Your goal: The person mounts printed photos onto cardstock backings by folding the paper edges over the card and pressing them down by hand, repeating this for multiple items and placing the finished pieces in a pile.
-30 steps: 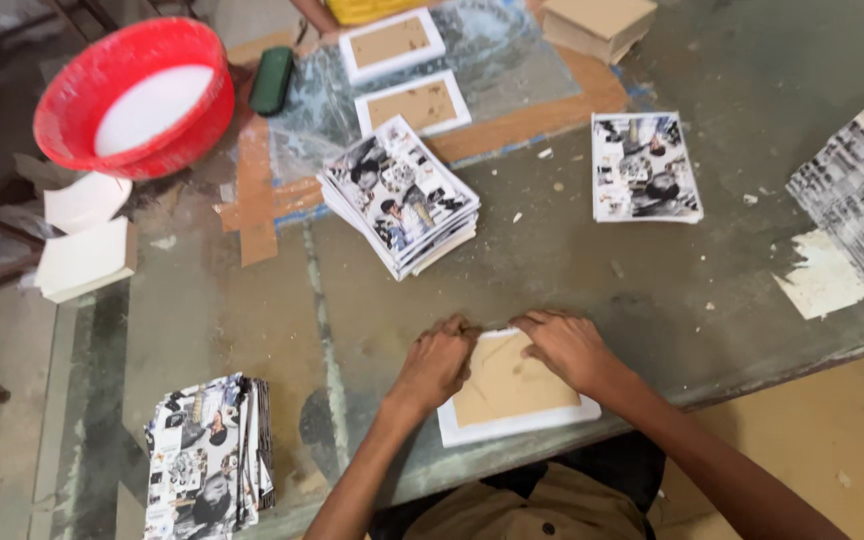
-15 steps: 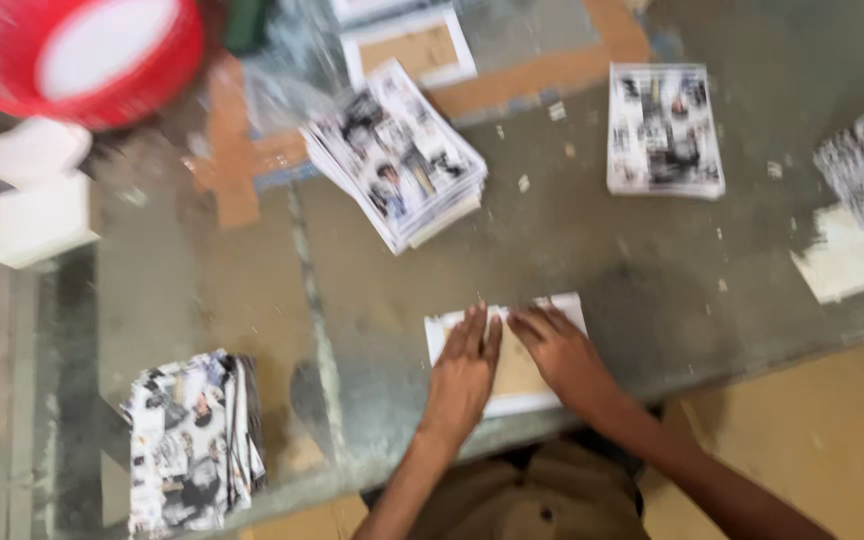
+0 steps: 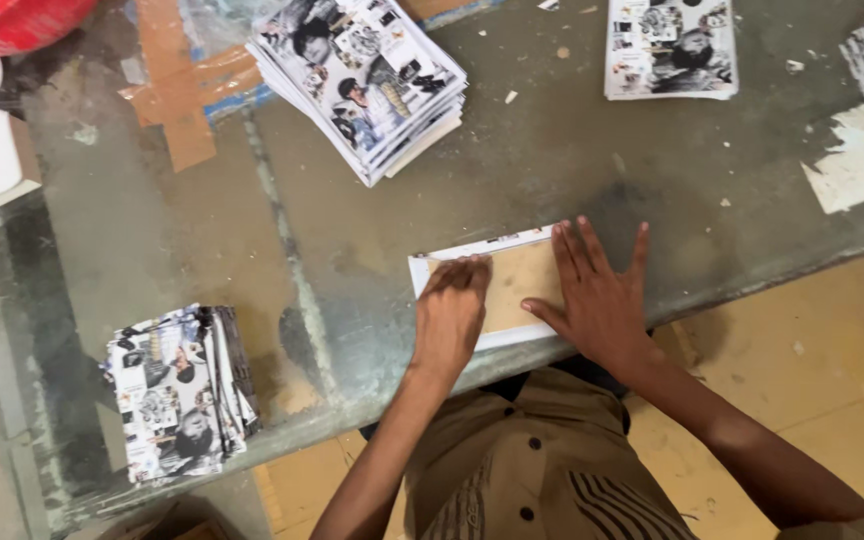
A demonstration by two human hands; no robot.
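Both hands lay flat & open on a board w/ white border, at near edge of surface: left hand on its left end, right hand on right end, fingers spread. Printed stack further back.

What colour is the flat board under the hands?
The board is light brown with a white border; the head view shows it, both hands pressed flat on it.
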